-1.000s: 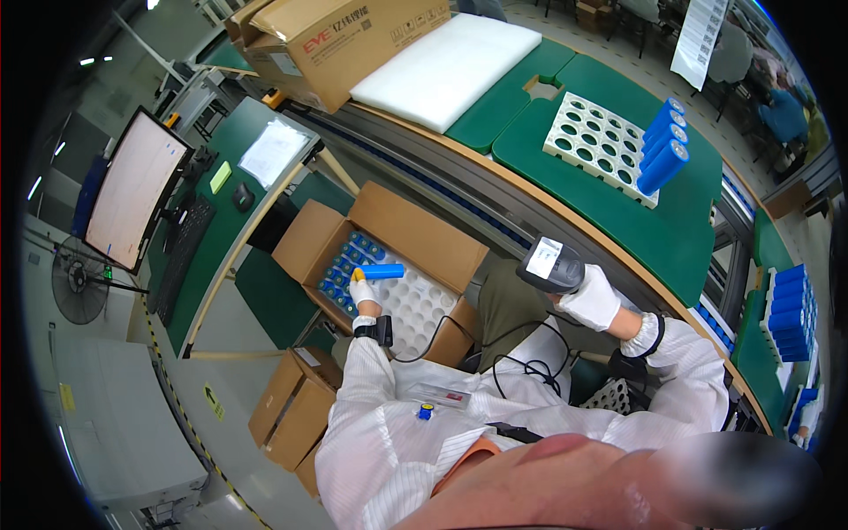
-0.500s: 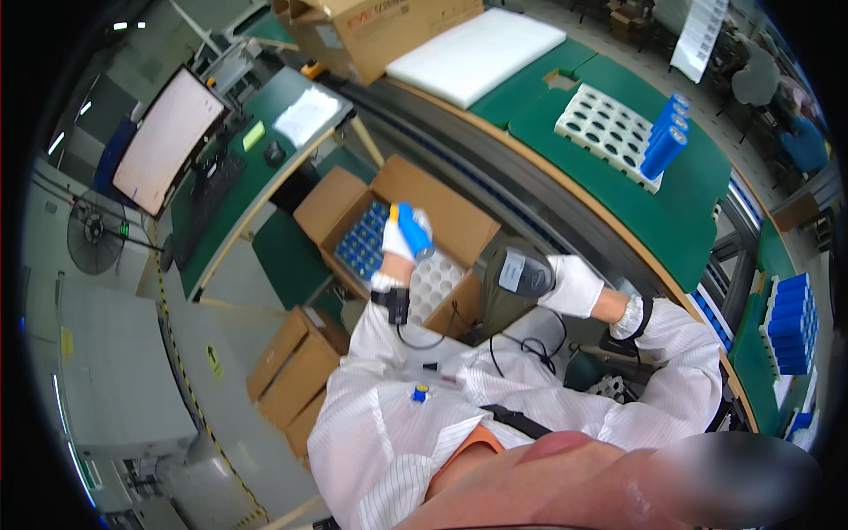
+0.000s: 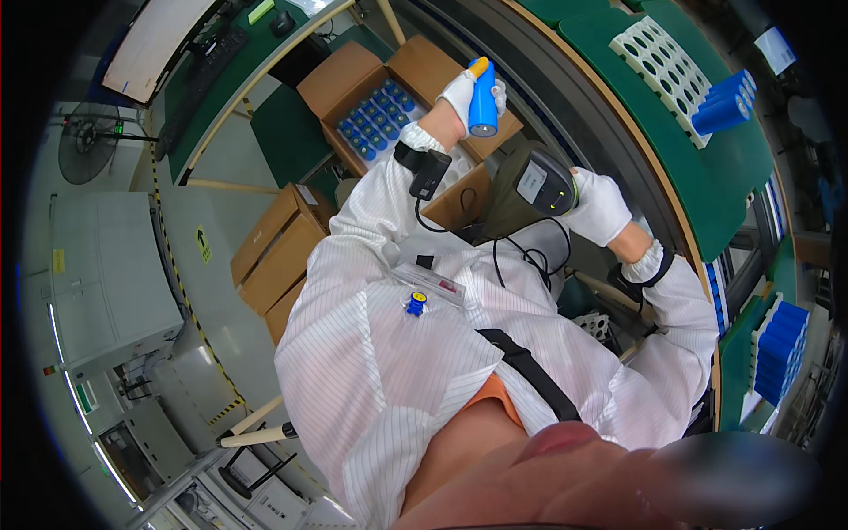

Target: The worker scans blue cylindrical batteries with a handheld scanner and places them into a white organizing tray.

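My left hand, in a white glove with a yellow covering on one fingertip, is closed around a blue cylindrical battery cell. The cell is tilted, its lower end facing me, over the right flap of an open cardboard box. Several similar blue cells stand in rows inside that box. My gloved right hand grips a dark barcode scanner with a white label and small lit marks. The scanner is below and right of the cell, apart from it. My fingers on its far side are hidden.
On the green bench at right lies a white holed tray with several blue cells at one end. Another group of blue cells stands farther right. A black cable hangs by my lap. Closed cardboard boxes stand at left.
My left hand has lifted the cell up and right, from over the box's inside to its right flap. Small lights now show on the scanner. The whole view has shifted.
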